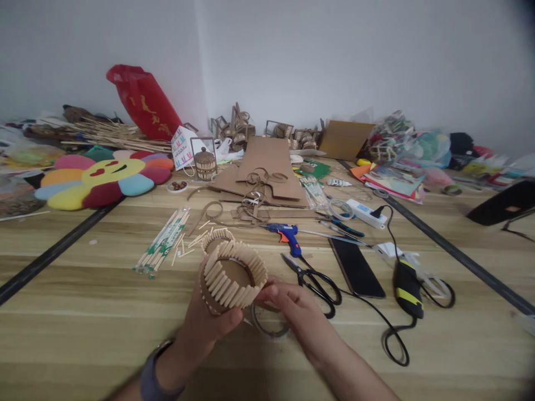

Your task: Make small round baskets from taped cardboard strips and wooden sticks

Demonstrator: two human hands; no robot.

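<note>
Stick cup (229, 291) sits clamped in our left hand (203, 316), thumb on its near side — our right hand (297, 305) bunches its fingers at its right, any pinch unclear.

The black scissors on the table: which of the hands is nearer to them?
Right. The right hand is close on the near-left side of the scissors; the left hand is farther left, around the stick-walled round piece.

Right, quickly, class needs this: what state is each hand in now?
Left hand: closed around the stick cup.
Right hand: fingers curled beside the cup; whether they grip anything, I can't tell.
</note>
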